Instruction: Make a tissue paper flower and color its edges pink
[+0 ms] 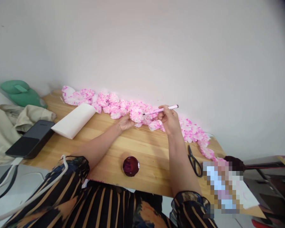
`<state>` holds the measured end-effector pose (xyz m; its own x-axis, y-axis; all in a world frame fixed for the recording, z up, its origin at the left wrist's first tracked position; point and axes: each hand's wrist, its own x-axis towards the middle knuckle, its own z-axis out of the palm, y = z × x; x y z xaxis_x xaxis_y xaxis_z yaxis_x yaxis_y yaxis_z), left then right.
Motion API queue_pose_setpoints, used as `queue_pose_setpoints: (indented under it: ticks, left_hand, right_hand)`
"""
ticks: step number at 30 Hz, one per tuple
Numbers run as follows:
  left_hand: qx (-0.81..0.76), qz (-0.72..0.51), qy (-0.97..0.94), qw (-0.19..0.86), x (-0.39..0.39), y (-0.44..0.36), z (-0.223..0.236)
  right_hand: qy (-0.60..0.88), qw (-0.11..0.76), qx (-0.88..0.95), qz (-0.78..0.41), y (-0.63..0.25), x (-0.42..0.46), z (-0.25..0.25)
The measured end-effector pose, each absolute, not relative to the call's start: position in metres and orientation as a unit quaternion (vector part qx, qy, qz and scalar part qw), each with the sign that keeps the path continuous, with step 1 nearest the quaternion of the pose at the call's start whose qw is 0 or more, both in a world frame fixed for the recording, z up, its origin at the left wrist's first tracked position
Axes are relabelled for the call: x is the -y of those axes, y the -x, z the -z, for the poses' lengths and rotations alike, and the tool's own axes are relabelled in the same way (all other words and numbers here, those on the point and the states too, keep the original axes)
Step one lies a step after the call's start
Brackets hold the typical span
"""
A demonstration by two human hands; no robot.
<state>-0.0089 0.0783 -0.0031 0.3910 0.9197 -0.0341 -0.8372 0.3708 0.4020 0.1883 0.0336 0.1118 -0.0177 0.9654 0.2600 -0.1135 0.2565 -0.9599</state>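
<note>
My left hand (126, 123) is closed on a ruffled pink-and-white flower (136, 113), which looks like crumpled paper or cloth; its underside and some of my fingers are hidden. Between the fingers of my right hand (169, 119) is a slim pink brush pen (154, 111), its dark tip pointing left at the flower's right side. Whether the tip touches the petals, I cannot tell. Behind both hands, a long row of similar pink-and-white flowers (85, 95) lies along the wall. Close to my body stands a small round pot with dark red contents (130, 167).
Black-handled scissors (195, 163) lie right of my right forearm on the wooden table (147, 150). Folded white paper (75, 121), a black device with a cable (30, 139), beige cloth (4, 133) and a green object (23, 93) are on the left. A pixelated patch covers the right corner.
</note>
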Motion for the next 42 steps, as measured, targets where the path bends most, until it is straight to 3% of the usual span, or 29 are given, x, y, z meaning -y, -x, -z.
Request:
queue_pose_setpoints:
  ticks: [3, 7, 13, 19, 24, 38, 42]
  left_hand:
    - [-0.117, -0.536, -0.175, 0.818, -0.079, 0.008, 0.006]
    - [-0.111, -0.537, -0.187, 0.815, -0.080, 0.007, 0.008]
    - [-0.121, -0.517, -0.202, 0.823, -0.083, 0.008, 0.012]
    - [-0.115, -0.513, -0.237, 0.817, -0.088, 0.007, 0.020]
    - [-0.114, -0.502, -0.244, 0.822, -0.086, 0.008, 0.019]
    - [-0.121, -0.487, -0.247, 0.829, -0.084, 0.007, 0.017]
    - [-0.113, -0.497, -0.242, 0.826, -0.083, 0.007, 0.015]
  right_hand:
    - [0.371, 0.584, 0.555, -0.462, -0.188, -0.028, -0.117]
    - [0.438, 0.526, 0.582, -0.440, -0.186, -0.029, -0.113]
    - [0.363, 0.593, 0.543, -0.470, -0.186, -0.029, -0.117]
    - [0.450, 0.532, 0.589, -0.409, -0.183, -0.031, -0.110]
    - [0.401, 0.588, 0.560, -0.425, -0.184, -0.030, -0.111]
    - [0.467, 0.549, 0.579, -0.381, -0.183, -0.034, -0.107]
    - [0.430, 0.589, 0.586, -0.353, -0.178, -0.020, -0.121]
